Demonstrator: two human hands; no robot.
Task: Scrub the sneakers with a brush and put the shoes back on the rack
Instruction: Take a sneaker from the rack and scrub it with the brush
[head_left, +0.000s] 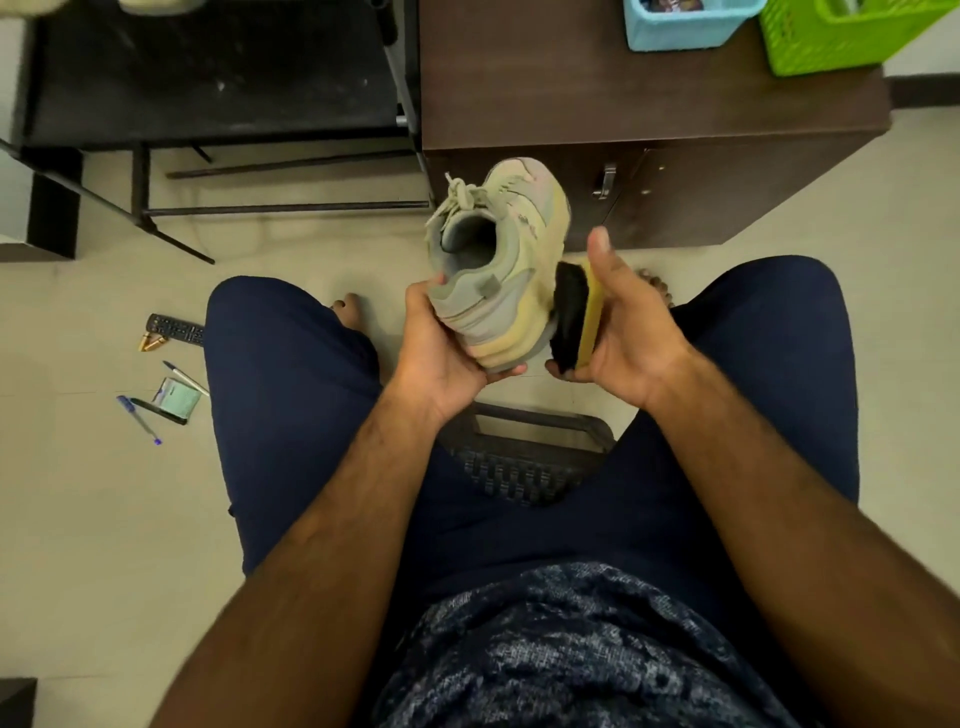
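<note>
A pale grey-green sneaker (498, 260) with a yellowish sole is held between my knees, heel toward me and toe pointing away. My left hand (441, 348) grips its heel from below and from the left. In my right hand (628, 322) is a brush (574, 319) with a yellow back and black bristles. The bristles press against the sole edge on the shoe's right side. The black shoe rack (208, 78) stands at the far left, with part of another pale shoe (156, 5) at the top edge.
A dark brown cabinet (649, 130) stands just beyond the sneaker, carrying a blue tub (685, 26) and a green crate (841, 36). On the floor at left lie a remote (174, 328), batteries, pens and a small notepad (176, 399). I sit on a dark woven stool (524, 457).
</note>
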